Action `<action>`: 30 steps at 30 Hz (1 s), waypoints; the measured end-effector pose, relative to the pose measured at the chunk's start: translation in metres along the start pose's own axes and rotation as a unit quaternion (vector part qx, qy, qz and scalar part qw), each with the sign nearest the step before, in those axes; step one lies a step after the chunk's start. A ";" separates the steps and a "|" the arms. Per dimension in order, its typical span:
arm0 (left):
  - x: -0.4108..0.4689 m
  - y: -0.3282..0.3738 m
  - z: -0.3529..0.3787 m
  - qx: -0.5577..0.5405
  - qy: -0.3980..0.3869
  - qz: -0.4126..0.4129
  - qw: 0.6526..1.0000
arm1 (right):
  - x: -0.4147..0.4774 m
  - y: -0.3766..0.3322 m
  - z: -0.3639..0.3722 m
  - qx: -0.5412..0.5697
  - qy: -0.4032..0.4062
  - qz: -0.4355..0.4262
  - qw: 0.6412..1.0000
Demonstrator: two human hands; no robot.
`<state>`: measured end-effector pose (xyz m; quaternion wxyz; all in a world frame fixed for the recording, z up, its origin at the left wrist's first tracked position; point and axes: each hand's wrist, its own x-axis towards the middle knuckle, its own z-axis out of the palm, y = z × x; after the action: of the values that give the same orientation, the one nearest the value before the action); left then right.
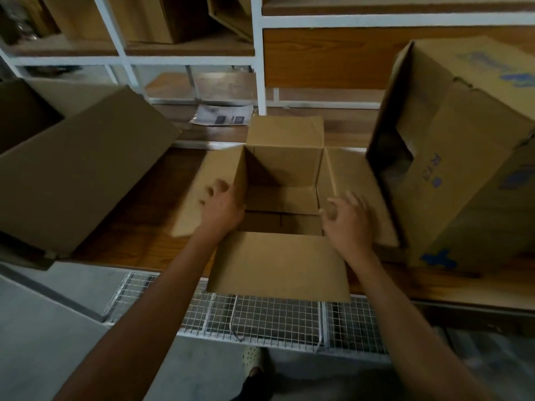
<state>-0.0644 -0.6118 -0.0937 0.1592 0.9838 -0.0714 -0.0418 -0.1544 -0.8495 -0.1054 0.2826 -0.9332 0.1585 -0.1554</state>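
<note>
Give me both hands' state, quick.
Left hand: open, resting on the box's left flap.
Right hand: open, holding nothing, over the right flap.

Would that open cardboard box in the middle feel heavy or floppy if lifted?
Probably light: the open box looks empty. Its flaps splay outward, so likely floppy there. Sitting flat on the table, it seems unlikely to tip.
</note>
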 end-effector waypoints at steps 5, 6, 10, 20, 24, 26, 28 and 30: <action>0.006 -0.012 -0.001 -0.118 -0.045 -0.002 0.992 | 0.001 -0.002 0.012 0.239 -0.082 0.099 0.963; 0.008 -0.014 -0.001 -0.126 -0.041 -0.001 0.991 | 0.002 -0.002 0.014 0.238 -0.074 0.096 0.964; 0.014 -0.023 0.002 -0.125 -0.030 -0.006 0.992 | 0.009 -0.007 0.021 0.210 -0.065 0.103 0.970; 0.038 -0.095 -0.026 -0.039 0.024 -0.043 0.998 | 0.030 -0.079 0.076 0.101 -0.049 0.065 0.992; 0.058 -0.140 -0.046 -0.035 0.027 -0.044 0.998 | 0.041 -0.122 0.108 0.107 -0.039 0.065 0.991; 0.071 -0.161 -0.054 -0.027 0.025 -0.042 0.998 | 0.046 -0.142 0.125 0.101 -0.031 0.064 0.992; 0.086 -0.182 -0.060 -0.013 0.020 -0.052 0.998 | 0.052 -0.160 0.141 0.093 -0.026 0.066 0.993; 0.098 -0.201 -0.066 0.007 0.018 -0.066 0.998 | 0.057 -0.177 0.155 0.089 -0.021 0.068 0.993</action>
<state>0.0652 -0.4184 -0.1011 0.1510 0.9880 -0.0039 -0.0336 -0.0077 -0.6574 -0.1145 0.3775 -0.8945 0.2016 -0.1293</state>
